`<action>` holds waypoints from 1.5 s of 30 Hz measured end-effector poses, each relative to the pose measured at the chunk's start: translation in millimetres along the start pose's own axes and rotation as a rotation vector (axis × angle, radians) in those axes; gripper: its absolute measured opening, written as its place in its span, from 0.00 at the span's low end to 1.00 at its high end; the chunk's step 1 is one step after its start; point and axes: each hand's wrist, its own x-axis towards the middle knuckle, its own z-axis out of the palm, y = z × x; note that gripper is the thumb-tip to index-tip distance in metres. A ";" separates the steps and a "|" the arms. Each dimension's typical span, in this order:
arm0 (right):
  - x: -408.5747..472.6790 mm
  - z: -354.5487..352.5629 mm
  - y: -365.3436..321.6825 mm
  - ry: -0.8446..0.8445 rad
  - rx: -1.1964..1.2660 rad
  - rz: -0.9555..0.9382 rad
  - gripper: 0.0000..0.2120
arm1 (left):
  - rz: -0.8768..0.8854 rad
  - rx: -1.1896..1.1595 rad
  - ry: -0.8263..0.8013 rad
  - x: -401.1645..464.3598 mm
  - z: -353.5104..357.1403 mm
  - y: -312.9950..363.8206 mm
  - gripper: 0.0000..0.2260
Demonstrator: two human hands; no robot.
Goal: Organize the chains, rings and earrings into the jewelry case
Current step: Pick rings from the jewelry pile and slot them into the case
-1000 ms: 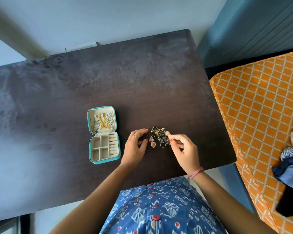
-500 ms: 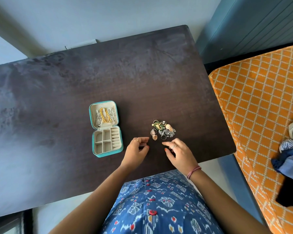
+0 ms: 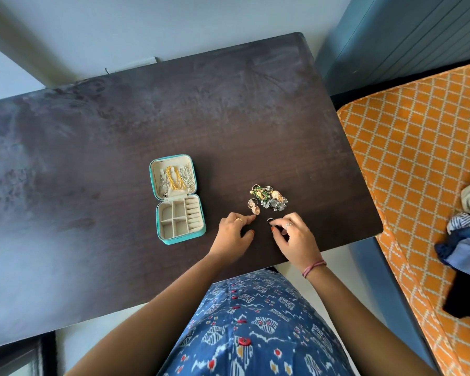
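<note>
A teal jewelry case lies open on the dark table. Gold and silver chains fill its lid; the cream compartments below look bare. A small pile of rings and earrings sits to the case's right. My right hand is just below the pile and pinches a small dark ring between thumb and forefinger. My left hand rests on the table with its forefinger stretched toward a round gold earring, not quite touching it.
An orange patterned cushion with a heap of clothes lies right of the table. A blue panelled wall stands behind it. The table's near edge is just under my wrists.
My right hand has drawn a dark ring out of the pile toward the table's near edge. My left hand shifted slightly and now points its forefinger at the gold earring.
</note>
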 end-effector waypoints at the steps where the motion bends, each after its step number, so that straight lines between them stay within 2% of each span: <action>1: -1.1 -0.2 -0.2 0.016 0.024 0.028 0.09 | 0.007 0.012 -0.003 0.2 0.6 0.5 0.18; 4: -0.3 0.0 -1.2 0.071 0.077 0.100 0.14 | -0.001 0.010 -0.019 -1.1 0.9 1.0 0.16; 7: 5.6 -0.8 -1.5 0.023 0.031 0.114 0.17 | -0.015 -0.024 -0.013 -2.2 0.8 -0.2 0.14; 13: 13.9 -0.9 -4.5 -0.014 -0.016 0.189 0.10 | -0.033 -0.070 -0.023 -5.9 -1.5 -3.5 0.12; 17: 15.2 -1.4 -5.1 0.005 0.072 0.262 0.03 | -0.042 -0.161 -0.008 -10.2 -6.0 -0.8 0.10; 21: 12.7 -2.4 -12.5 0.078 0.304 0.307 0.04 | -0.014 -0.250 0.011 -12.8 -15.1 4.4 0.10; 25: 17.4 -2.6 -24.7 0.086 0.409 0.192 0.06 | 0.115 -0.219 0.057 -11.3 -30.0 14.1 0.12; 31: 27.4 1.5 -37.8 0.108 0.443 0.028 0.07 | 0.262 -0.076 0.151 -2.8 -47.0 17.6 0.07; 37: 39.1 -2.2 -41.9 0.030 0.437 0.021 0.10 | 0.304 0.062 0.124 11.6 -59.2 9.7 0.04; 42: 52.4 -17.7 -23.1 0.155 0.361 0.077 0.08 | 0.252 0.262 0.199 40.8 -85.7 -1.2 0.06; 45: 60.4 -24.7 -10.4 0.170 0.305 0.107 0.06 | 0.177 0.481 0.160 63.9 -104.2 0.0 0.10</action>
